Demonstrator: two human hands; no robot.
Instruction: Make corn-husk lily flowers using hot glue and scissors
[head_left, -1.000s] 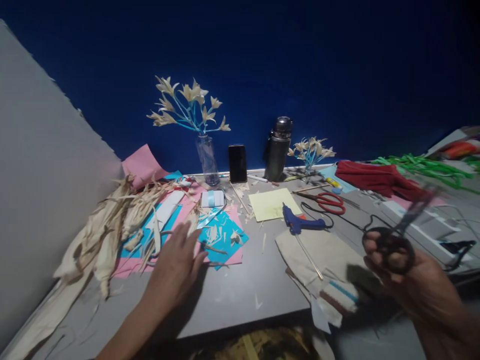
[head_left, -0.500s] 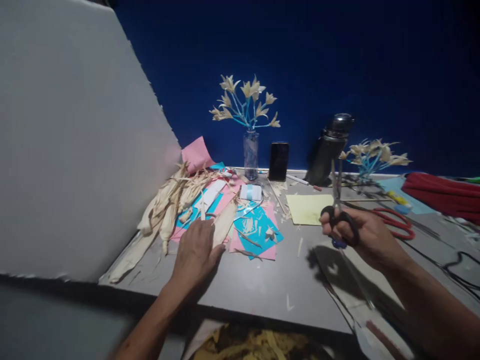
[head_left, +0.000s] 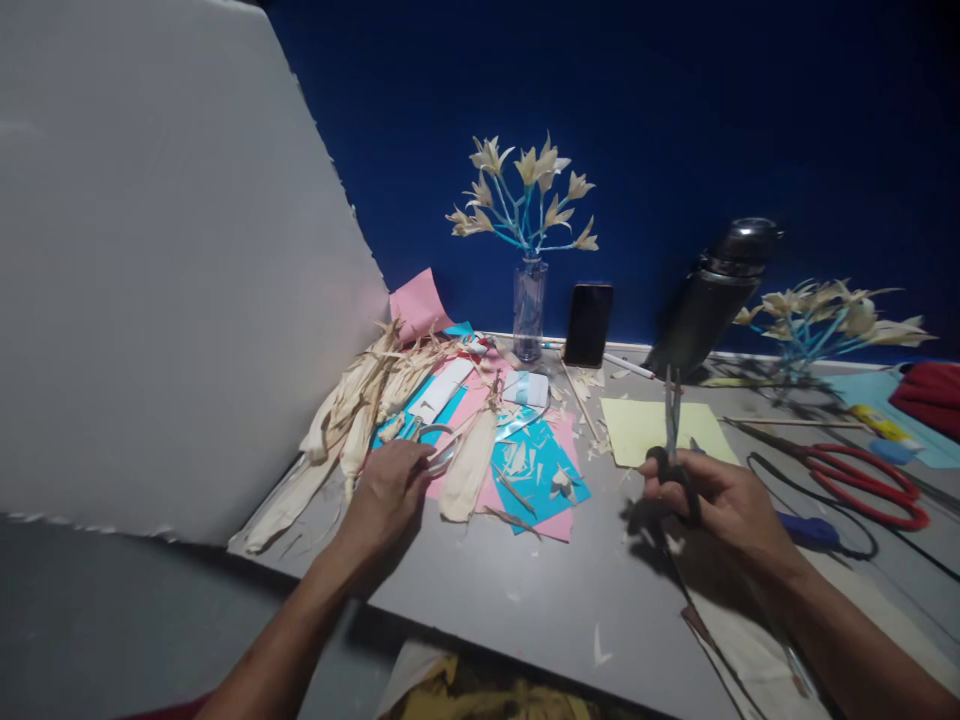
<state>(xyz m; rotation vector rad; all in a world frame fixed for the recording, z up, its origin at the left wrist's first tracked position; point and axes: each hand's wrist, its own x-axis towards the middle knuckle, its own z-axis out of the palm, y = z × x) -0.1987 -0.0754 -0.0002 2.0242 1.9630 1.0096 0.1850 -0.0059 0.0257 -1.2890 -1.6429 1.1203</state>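
My right hand (head_left: 731, 505) holds a pair of scissors (head_left: 673, 412) by its black handles, with the narrow blades pointing up and nearly together. On the left of the table, the curled fingers of my left hand (head_left: 390, 492) grip the near side of a clear tape roll (head_left: 450, 455); the fingertips are partly hidden. Just right of it lies a pale dried corn husk (head_left: 470, 465). More husks (head_left: 319, 440) are heaped to the left. Blue paper (head_left: 536, 480) with cut husk scraps on it rests over pink paper (head_left: 559, 530).
Husk flowers stand in a glass vase (head_left: 529, 310), beside an upright phone (head_left: 589, 325). Farther right are a dark flask (head_left: 697, 310), more husk flowers (head_left: 817, 310), yellow paper (head_left: 645, 430), red-handled scissors (head_left: 870, 485) and a blue-handled tool (head_left: 806, 530) with a cord. A white wall (head_left: 165, 280) bounds the left.
My left hand has come away from the husk and now grips the tape roll, lifted slightly. The scissors stay in my right hand. The view has shifted, so objects appear farther right.
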